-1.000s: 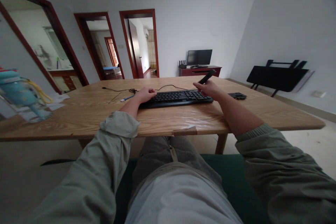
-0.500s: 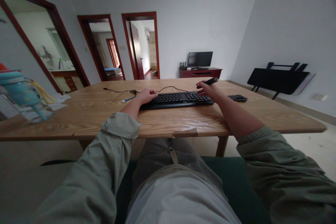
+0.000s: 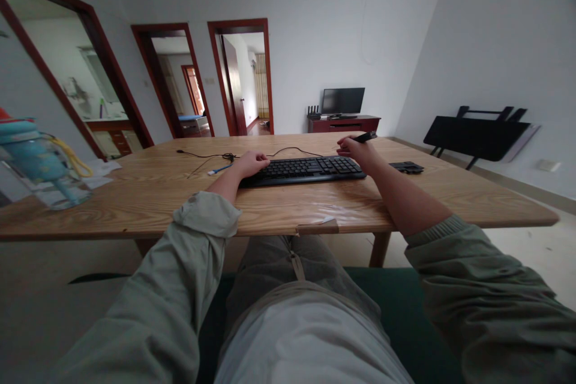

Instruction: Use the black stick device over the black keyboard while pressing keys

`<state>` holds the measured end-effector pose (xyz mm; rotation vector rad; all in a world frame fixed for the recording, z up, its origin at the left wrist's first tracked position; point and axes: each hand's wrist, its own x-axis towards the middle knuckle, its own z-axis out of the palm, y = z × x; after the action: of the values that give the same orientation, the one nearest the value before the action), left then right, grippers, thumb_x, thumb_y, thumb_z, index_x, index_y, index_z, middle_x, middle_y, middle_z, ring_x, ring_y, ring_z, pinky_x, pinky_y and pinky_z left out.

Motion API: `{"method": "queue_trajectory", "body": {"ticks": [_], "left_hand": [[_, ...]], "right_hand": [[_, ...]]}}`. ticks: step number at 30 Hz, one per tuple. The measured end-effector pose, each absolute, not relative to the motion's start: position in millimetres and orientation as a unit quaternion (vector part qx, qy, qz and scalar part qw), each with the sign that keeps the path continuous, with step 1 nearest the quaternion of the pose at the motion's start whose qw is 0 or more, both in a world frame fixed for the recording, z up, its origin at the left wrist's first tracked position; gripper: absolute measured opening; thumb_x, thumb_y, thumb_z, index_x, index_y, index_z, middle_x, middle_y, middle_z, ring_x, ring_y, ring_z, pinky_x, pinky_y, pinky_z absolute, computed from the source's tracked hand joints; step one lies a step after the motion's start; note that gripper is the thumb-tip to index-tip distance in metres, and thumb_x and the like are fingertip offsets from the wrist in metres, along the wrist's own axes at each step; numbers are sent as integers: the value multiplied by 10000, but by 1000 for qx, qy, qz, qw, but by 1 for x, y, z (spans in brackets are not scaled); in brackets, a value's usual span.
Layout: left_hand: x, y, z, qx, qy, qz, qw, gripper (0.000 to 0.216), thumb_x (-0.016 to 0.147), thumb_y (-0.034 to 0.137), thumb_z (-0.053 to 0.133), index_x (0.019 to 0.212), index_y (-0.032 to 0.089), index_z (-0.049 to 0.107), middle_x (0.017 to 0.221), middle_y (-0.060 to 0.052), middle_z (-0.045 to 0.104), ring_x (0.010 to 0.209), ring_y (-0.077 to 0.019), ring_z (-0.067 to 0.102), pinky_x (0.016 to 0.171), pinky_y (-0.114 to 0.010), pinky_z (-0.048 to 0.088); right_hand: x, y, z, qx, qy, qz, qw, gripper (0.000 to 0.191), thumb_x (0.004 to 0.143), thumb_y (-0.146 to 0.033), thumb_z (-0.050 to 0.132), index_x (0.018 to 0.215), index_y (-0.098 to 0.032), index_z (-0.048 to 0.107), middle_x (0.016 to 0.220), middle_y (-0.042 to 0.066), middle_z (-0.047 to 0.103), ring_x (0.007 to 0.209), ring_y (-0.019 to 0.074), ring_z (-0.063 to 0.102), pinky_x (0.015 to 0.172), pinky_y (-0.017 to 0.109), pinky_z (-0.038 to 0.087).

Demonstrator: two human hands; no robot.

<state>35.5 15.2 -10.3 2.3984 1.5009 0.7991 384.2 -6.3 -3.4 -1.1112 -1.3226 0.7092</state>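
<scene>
Keyboard [image 3: 306,170] on the worktop [image 3: 279,207], centre of frame: work apparently under way, remainder unclear; right hand [image 3: 356,150], right of centre, gripping a black tool [image 3: 365,137]; left hand [image 3: 252,163] at keyboard's left end, grip indeterminable

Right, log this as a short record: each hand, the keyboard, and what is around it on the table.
Left hand: at the left end of the long black keyboard
Right hand: holding a slim dark stick-shaped tool near the keyboard's right end
Surface: light wood-grain table
Left side: thin black cable; light-blue bottle with yellow strap
Right side: flat black object, identity unclear
</scene>
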Motion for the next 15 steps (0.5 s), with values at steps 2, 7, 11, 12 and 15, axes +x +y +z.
{"method": "queue_trajectory", "body": {"ticks": [2, 7, 11, 12, 15], "left_hand": [[36, 15, -10, 811, 509, 272, 100, 336, 765, 436, 553, 855, 151, 707, 810, -62, 702, 746, -194, 600, 686, -295, 432], [36, 14, -10, 808, 513, 269, 102, 351, 761, 447, 551, 868, 152, 708, 804, -58, 701, 755, -198, 604, 682, -292, 430], [36, 14, -10, 810, 511, 270, 102, 351, 765, 440, 546, 865, 147, 712, 790, -59, 696, 739, -196, 601, 678, -296, 427], [36, 14, -10, 810, 511, 269, 102, 349, 765, 438, 545, 862, 148, 713, 786, -58, 695, 732, -195, 599, 676, -297, 426], [36, 13, -9, 810, 512, 270, 99, 344, 766, 438, 547, 855, 151, 715, 780, -55, 695, 729, -193, 594, 676, -294, 425]], "right_hand": [[383, -9, -2, -480, -573, 301, 592, 74, 720, -232, 578, 762, -172, 568, 792, 56, 596, 749, 155, 638, 747, 295, 578], [380, -15, 1, -477, -567, 314, 594, 139, 747, -262, 575, 861, -193, 534, 803, 35, 579, 721, 152, 642, 725, 306, 578], [379, -21, 3, -474, -576, 329, 579, 241, 835, -389, 549, 995, -216, 497, 977, 54, 596, 673, 144, 645, 642, 299, 572], [378, -23, 3, -476, -583, 327, 572, 270, 857, -429, 531, 1024, -220, 492, 1006, 62, 598, 674, 142, 644, 622, 288, 567], [377, -26, 4, -488, -598, 319, 550, 346, 887, -511, 496, 1085, -227, 479, 996, 69, 619, 688, 139, 638, 587, 250, 545]]}}
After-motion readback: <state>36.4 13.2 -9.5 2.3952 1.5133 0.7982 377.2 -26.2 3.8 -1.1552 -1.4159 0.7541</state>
